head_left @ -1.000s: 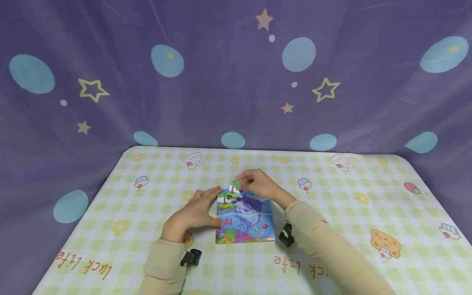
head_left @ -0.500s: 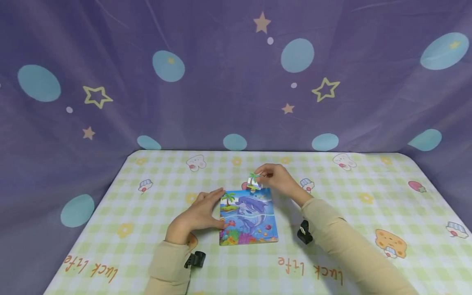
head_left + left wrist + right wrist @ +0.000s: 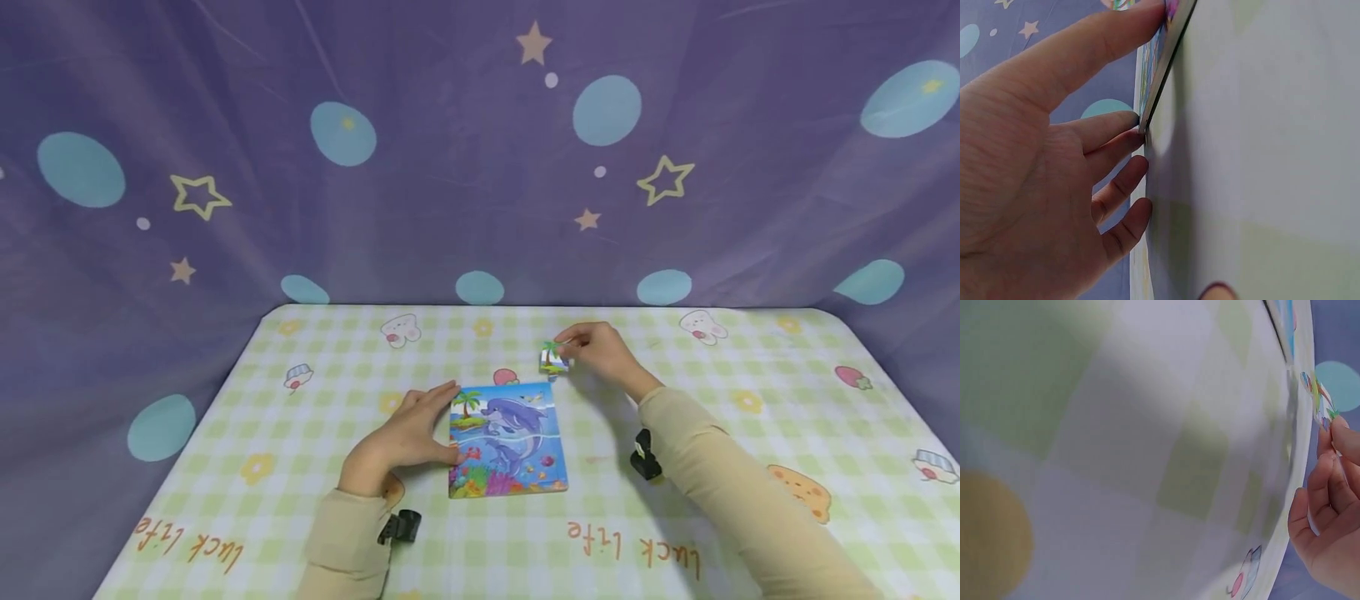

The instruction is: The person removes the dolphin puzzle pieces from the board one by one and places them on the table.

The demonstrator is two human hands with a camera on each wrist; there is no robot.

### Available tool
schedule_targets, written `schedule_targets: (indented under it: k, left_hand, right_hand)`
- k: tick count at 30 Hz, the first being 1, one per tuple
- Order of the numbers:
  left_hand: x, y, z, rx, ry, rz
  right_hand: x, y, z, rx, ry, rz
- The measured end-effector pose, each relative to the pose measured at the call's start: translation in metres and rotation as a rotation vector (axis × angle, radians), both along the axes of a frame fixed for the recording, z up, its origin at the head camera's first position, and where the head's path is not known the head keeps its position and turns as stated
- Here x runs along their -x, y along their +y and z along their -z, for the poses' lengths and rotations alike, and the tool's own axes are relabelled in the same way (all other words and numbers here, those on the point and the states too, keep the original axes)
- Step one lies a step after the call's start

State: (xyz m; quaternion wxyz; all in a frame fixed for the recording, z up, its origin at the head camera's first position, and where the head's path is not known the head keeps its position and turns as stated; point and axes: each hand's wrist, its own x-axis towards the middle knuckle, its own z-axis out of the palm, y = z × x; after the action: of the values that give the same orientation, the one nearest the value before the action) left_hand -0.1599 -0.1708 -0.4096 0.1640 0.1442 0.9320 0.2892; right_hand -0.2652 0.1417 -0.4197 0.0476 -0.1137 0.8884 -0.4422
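Note:
A square dolphin puzzle (image 3: 517, 442) lies flat on the table, printed with a palm tree, sea and coral. My left hand (image 3: 405, 433) rests along its left side, fingers fairly straight; in the left wrist view the thumb (image 3: 1116, 37) and a fingertip touch the board's edge (image 3: 1163, 78). Beyond the puzzle's upper right corner, my right hand (image 3: 603, 354) pinches a small jigsaw piece (image 3: 552, 358) with a palm tree on it, held above the cloth. Thumb and forefinger grip this piece (image 3: 1319, 400) by one end in the right wrist view.
A green-and-white checked cloth (image 3: 300, 433) with printed cartoons covers the table. Behind its far edge hangs a purple curtain (image 3: 465, 167) with stars and ovals. Black wrist cameras sit at both cuffs, the right one (image 3: 645, 457) close above the cloth.
My right hand has carried the palm-tree piece from over the puzzle's upper left part to beyond its upper right corner, uncovering the dolphin picture. The left hand stays at the puzzle's left side.

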Motion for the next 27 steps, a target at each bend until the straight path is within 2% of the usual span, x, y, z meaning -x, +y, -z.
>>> schedule_targets:
  k: [15,22,27]
  left_hand:
    - [0.001,0.000,0.002,0.013,-0.001,0.001]
    - [0.000,0.003,0.001,0.033,0.004,-0.022]
    - [0.000,0.004,0.000,0.036,0.009,-0.028]
  right_hand:
    - [0.006,0.011,0.008,-0.124,-0.001,-0.015]
    - [0.001,0.016,0.010,-0.081,0.055,-0.027]
    - [-0.001,0.020,0.011,-0.047,0.038,-0.019]
